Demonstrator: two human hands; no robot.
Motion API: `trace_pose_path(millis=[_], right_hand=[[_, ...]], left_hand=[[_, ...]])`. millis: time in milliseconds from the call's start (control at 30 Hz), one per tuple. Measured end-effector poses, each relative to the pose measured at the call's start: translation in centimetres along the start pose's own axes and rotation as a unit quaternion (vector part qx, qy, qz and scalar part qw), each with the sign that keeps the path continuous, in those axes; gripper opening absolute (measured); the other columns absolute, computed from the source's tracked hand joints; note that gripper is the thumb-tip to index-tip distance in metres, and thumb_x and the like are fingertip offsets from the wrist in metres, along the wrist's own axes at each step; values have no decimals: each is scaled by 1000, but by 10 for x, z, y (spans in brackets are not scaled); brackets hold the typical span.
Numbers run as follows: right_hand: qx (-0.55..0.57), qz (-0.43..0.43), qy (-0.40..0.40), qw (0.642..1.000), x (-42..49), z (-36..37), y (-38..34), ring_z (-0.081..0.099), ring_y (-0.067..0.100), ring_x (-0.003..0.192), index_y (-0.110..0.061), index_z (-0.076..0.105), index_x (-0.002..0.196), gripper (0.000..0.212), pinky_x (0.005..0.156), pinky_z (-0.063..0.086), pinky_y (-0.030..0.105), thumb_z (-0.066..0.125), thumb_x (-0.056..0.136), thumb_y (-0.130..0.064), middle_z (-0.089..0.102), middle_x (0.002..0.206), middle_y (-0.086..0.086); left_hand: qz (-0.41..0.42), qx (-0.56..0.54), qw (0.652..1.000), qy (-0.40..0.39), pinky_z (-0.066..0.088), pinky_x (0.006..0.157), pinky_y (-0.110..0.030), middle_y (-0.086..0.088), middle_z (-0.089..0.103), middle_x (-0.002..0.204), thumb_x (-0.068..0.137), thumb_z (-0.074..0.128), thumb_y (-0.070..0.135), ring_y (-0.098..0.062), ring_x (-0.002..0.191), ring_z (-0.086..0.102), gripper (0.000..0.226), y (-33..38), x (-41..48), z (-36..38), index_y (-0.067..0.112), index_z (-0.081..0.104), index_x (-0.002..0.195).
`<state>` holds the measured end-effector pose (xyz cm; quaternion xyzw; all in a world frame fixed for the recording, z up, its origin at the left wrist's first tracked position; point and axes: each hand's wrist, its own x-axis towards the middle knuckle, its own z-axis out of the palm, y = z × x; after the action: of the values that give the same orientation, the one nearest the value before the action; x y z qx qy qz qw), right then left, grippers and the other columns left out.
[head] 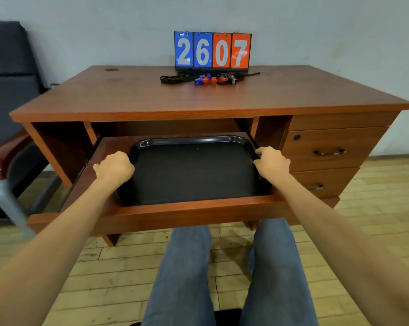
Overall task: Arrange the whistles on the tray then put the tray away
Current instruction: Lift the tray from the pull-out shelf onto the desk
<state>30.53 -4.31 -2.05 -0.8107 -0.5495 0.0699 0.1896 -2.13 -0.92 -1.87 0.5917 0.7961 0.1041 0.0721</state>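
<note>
- The black tray point(194, 170) is lying flat in the pulled-out drawer point(175, 211) under the desk point(151, 97).
- The left hand point(115, 167) is curling its fingers over the tray's left rim — the right hand point(271, 162) is gripping the right rim, so the tray is sitting between both hands.
- The whistles point(209, 80) are lying in a tangle of cords far back on the desk, just in front of the scoreboard point(212, 50) — well apart from the tray.
</note>
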Motion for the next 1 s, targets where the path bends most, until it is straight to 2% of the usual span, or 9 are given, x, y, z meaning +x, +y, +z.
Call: trace_pose_path(millis=[233,333,433,533,667,800,1000], right_hand=[[98,4,27,995,0,-8,16,56,32,117,-19,58,127,36,102,42,48,53,92,-13,63,125,9],[127,-13,58,990,-1,-16,17,57,30,116,-18,57,129,37,99,46,47,53,93,-14,63,126,8],[175,-33,94,979,-3,-20,19,60,27,112,-16,54,131,38,96,50,43,54,93,-12,63,124,8],[222,-33,128,966,-4,-23,22,61,25,110,-14,54,131,39,95,49,39,55,93,-11,64,122,9],[260,-17,153,953,4,-33,25,61,23,112,-14,55,131,39,95,49,35,56,92,-10,64,123,9],[256,-12,163,953,33,-48,24,61,24,110,-14,56,131,39,95,48,36,56,92,-10,64,123,8],[215,-15,180,960,94,-71,20,61,27,112,-13,59,127,36,96,49,41,57,91,-11,65,124,9]], left_hand=[[16,-105,994,-11,44,93,-45,-19,63,103,79,49,7,-40,98,57,20,-1,-4,4,7,63,93],[31,-126,991,23,45,94,-47,-18,64,107,82,50,6,-40,101,57,28,1,-6,0,10,63,107],[46,-143,987,56,46,96,-50,-16,62,119,89,50,11,-38,109,57,40,-1,-7,-1,10,52,128],[50,-195,976,87,47,95,-47,-14,58,126,91,51,12,-35,112,56,43,1,-8,-1,10,47,133],[72,-258,958,105,44,95,-44,-13,56,123,92,51,10,-33,113,54,43,19,-7,-7,10,47,135],[89,-262,956,96,46,97,-46,-13,58,125,93,51,12,-34,112,57,42,47,14,-21,11,47,135],[125,-204,966,101,44,99,-49,-13,65,116,90,56,15,-36,111,57,30,92,57,-44,8,60,119]])
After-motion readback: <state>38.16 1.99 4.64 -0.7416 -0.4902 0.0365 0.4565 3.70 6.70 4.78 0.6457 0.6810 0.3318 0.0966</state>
